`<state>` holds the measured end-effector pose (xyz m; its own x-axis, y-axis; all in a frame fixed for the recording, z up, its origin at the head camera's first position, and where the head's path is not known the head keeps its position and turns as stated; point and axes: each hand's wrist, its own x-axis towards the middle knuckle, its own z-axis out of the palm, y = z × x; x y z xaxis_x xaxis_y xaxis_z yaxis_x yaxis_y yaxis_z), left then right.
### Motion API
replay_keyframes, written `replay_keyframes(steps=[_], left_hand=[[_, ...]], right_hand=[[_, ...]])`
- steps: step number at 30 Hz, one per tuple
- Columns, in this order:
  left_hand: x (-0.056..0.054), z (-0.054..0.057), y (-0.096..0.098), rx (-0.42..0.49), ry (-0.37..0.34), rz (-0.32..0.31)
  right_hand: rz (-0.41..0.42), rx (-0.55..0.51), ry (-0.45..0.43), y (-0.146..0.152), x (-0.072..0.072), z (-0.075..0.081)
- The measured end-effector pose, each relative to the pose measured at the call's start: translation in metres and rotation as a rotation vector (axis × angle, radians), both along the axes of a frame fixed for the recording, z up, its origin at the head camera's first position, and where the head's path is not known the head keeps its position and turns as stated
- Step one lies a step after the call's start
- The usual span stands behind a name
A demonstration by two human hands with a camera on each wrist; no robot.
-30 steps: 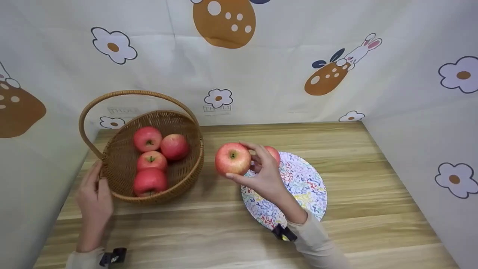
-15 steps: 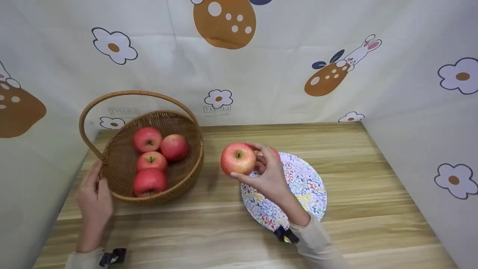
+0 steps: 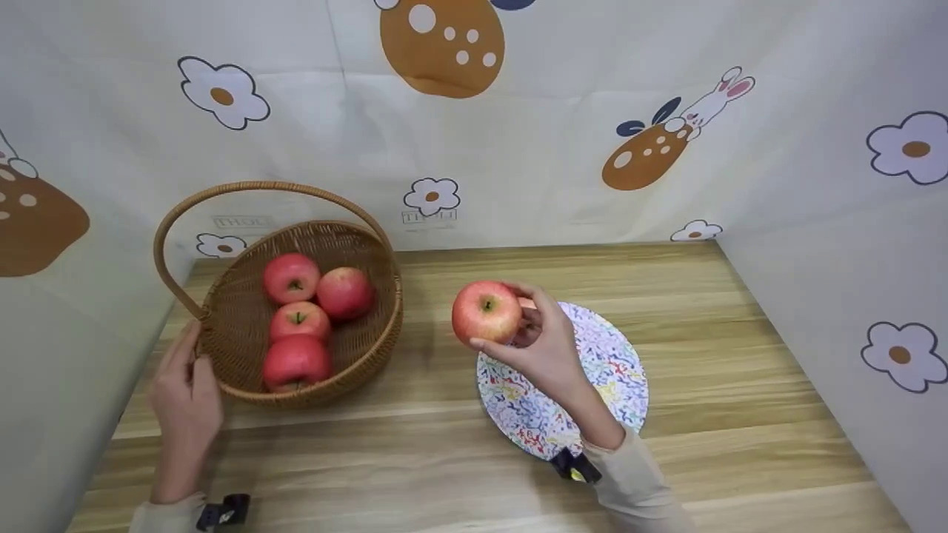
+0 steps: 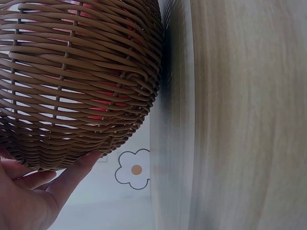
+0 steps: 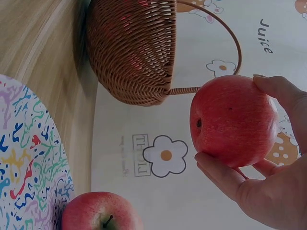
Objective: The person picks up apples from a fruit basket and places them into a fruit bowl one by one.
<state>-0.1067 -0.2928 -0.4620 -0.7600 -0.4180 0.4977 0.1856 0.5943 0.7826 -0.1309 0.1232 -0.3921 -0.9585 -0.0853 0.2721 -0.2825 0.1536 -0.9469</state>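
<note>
My right hand (image 3: 544,348) holds a red apple (image 3: 486,312) between thumb and fingers, raised over the left part of a round, colourfully patterned plate (image 3: 615,370). In the right wrist view, another apple (image 5: 100,213) sits at the plate's edge; in the head view it is mostly hidden behind my right hand. At the left stands a brown wicker basket (image 3: 378,355) with a tall arched handle and several red apples (image 3: 298,363) inside. My left hand (image 3: 185,400) rests against the basket's outer left side, fingertips near the handle's base and thumb lower on the weave.
The wood-grain table (image 3: 415,459) carries basket and plate, with a strip of table between them. A pale printed cloth (image 3: 533,148) with flowers and rabbits closes off the back and both sides. Bands with small black devices (image 3: 226,511) are on both wrists.
My right hand has moved a little to the right with its apple, away from the basket and further over the plate's apple. My left hand and the basket stay as they were.
</note>
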Motion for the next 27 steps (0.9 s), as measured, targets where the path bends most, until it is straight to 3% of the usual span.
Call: replay_keyframes(steps=[9,21,27], left_hand=[[0.000,0.000,-0.001,0.001,-0.013,0.002],[0.000,-0.001,-0.001,0.001,-0.036,0.008],[-0.001,0.000,0.000,-0.015,0.014,0.006]], right_hand=[[-0.014,-0.056,-0.043,0.008,-0.001,-0.001],[-0.082,-0.014,-0.013,0.018,-0.003,-0.004],[-0.120,-0.008,-0.028,0.024,-0.004,-0.004]])
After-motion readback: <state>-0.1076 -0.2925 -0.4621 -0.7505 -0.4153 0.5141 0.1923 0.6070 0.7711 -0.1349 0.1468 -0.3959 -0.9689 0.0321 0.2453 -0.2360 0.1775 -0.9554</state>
